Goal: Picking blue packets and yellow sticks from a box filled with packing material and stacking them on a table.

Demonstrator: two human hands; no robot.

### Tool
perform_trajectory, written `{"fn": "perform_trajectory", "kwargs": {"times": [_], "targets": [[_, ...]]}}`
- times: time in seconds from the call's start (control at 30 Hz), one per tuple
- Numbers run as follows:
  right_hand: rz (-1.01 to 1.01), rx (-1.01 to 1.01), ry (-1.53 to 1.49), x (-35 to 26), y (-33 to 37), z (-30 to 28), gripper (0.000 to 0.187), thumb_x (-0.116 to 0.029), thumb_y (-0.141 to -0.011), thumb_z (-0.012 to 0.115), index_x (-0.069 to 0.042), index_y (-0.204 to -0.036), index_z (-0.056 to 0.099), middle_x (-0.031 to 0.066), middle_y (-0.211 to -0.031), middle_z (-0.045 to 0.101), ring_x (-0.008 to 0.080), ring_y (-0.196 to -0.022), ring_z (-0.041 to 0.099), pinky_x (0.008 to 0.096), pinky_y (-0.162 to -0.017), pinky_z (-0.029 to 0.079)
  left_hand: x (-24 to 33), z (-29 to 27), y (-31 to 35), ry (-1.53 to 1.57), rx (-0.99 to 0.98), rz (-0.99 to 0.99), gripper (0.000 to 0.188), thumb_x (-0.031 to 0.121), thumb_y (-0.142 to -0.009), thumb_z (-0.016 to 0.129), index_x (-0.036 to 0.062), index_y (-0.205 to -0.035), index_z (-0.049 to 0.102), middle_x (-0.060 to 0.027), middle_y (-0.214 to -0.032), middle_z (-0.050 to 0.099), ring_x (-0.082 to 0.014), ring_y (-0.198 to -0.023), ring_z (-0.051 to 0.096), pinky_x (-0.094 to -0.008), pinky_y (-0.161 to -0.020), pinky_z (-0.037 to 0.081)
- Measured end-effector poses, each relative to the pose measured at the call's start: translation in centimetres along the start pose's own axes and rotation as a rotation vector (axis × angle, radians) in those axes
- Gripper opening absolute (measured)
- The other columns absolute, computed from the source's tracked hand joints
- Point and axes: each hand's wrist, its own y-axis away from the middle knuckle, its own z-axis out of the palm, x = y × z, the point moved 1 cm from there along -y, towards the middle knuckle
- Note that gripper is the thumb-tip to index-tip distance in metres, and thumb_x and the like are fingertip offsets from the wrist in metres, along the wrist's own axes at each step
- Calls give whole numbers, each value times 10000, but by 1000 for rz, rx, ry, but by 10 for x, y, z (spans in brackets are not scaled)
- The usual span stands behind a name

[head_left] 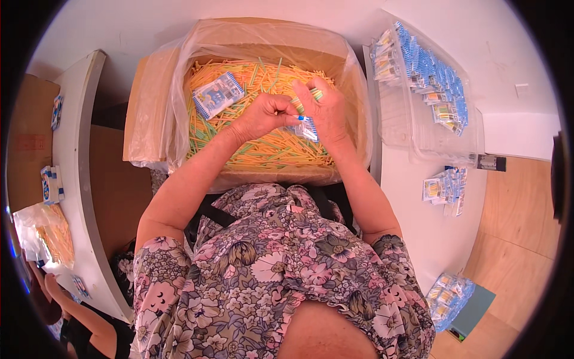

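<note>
Over an open cardboard box (139, 119) lined with clear plastic, both my hands meet. My left hand (266, 116) is closed, its thumb and finger pinching the blue-edged top of a small clear packet (308, 130). Closed as well, my right hand (326, 110) grips a bundle of thin yellow and green sticks (316, 94), and the packet hangs against its lower fingers. Whether the bundle's lower end is inside the packet is hidden by my fingers. Loose thin orange, yellow and green sticks (257, 152) fill the box. On them, at the left, lies a blue and white printed packet stack (217, 96).
Right of the box, a clear plastic bin (394, 119) holds rows of filled packets (427, 66). More filled packets (445, 188) lie on the white table (412, 209). A blue-tinted bag of packets (447, 299) sits lower right. At left, another person's arm (84, 317) reaches by a white table (89, 179).
</note>
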Motion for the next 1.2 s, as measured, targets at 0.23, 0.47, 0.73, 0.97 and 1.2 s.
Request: {"fn": "perform_trajectory", "kwargs": {"times": [0.23,0.47,0.73,0.97,1.2], "targets": [[300,-106,-284,13,0,7,321,-303,-767,692,5,-718,617,110,-533,532,162,-481,497,318,-486,410,-3,1,-1,-5,17,17,81,62,-803,691,0,-789,641,20,-731,575,-60,-699,513,-243,-640,430],[481,69,-650,20,-18,-44,185,-164,-794,711,-48,-692,609,-24,-591,533,26,-513,462,210,-415,312,-2,-7,-4,169,113,-79,70,57,-842,640,2,-862,677,-33,-1088,614,-100,-926,572,-258,-823,482],[651,-297,-789,11,-23,-57,135,-126,-794,712,-50,-744,612,-16,-635,564,29,-504,499,179,-404,318,5,-8,-5,188,63,-70,75,67,-831,649,29,-874,698,-61,-1183,601,-142,-1010,566,-285,-896,460],[364,-259,-296,-1,-28,-56,178,-142,-799,698,-29,-699,604,-33,-627,528,40,-572,461,234,-497,355,8,-6,-5,160,-38,-32,115,49,-821,650,53,-916,713,-66,-1165,609,-154,-1001,572,-284,-893,460],[-268,-106,-99,-14,-18,-47,211,-129,-780,721,-14,-688,571,35,-567,499,91,-512,457,256,-472,364,5,-7,-4,175,51,-153,148,50,-833,648,10,-969,691,-47,-1124,618,-115,-947,558,-266,-843,468]]}}
